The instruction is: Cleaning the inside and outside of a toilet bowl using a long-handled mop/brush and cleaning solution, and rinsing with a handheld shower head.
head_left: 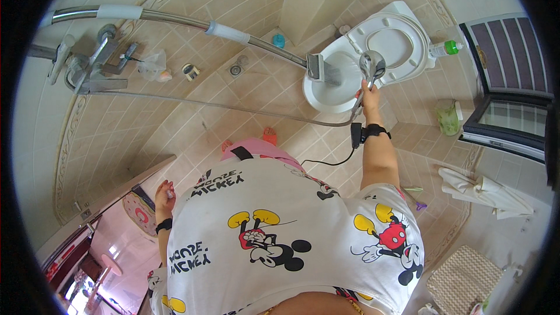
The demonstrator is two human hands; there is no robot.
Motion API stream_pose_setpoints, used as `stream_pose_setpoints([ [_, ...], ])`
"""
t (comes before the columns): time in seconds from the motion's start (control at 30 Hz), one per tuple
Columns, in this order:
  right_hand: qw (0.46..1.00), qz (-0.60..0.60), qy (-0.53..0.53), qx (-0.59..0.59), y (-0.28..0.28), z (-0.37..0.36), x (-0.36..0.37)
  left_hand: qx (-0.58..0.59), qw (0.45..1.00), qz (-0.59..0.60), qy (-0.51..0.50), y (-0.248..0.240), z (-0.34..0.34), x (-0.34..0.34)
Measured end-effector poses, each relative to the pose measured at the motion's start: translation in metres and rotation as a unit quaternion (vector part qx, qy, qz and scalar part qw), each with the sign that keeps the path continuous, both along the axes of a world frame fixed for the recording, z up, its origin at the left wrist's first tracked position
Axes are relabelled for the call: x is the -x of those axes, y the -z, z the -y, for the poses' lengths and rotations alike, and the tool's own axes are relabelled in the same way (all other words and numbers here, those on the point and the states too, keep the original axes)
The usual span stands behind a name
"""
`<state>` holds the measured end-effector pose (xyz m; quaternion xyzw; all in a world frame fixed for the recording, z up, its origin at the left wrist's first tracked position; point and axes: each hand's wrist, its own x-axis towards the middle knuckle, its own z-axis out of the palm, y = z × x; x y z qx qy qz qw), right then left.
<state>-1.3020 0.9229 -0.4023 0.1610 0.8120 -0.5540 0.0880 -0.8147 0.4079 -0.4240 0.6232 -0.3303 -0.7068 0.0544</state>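
My right hand [368,98] is closed around the handle of a chrome handheld shower head [372,64], held over the white toilet [318,98]. The toilet's seat ring [373,29] appears raised behind the bowl. A flexible metal hose [233,107] runs from the shower handle across to the wall mixer tap [87,70] at the left. Whether water is flowing, I cannot tell. My left hand [165,193] hangs low at my left side with its fingers curled; what they hold, if anything, is unclear.
A bent chrome pipe [175,18] crosses overhead, ending in a square shower head [315,67]. A floor drain [235,70] lies ahead. Beside the toilet stand a green-capped bottle [448,48] and an open window [507,111]. A white cloth [481,192] hangs at the right.
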Motion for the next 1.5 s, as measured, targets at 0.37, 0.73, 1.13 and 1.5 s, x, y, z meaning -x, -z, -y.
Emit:
stream_pose_setpoints([
  [0.37, 1.000, 0.017, 0.006, 0.025, -0.004, 0.007, -0.004, 0.007, 1.000, 0.008, -0.006, -0.004, -0.003, 0.004],
  [0.73, 0.997, 0.043, -0.035, 0.057, -0.004, 0.039, -0.003, 0.024, 1.000, -0.008, 0.005, 0.008, 0.001, 0.002],
  [1.13, 0.990, 0.075, -0.095, 0.068, -0.001, 0.062, -0.008, 0.032, 0.999, -0.010, 0.008, 0.017, 0.000, -0.007],
  [1.5, 1.000, -0.003, -0.017, 0.017, 0.020, 0.028, 0.015, 0.034, 0.999, -0.005, -0.013, 0.013, -0.007, -0.016],
])
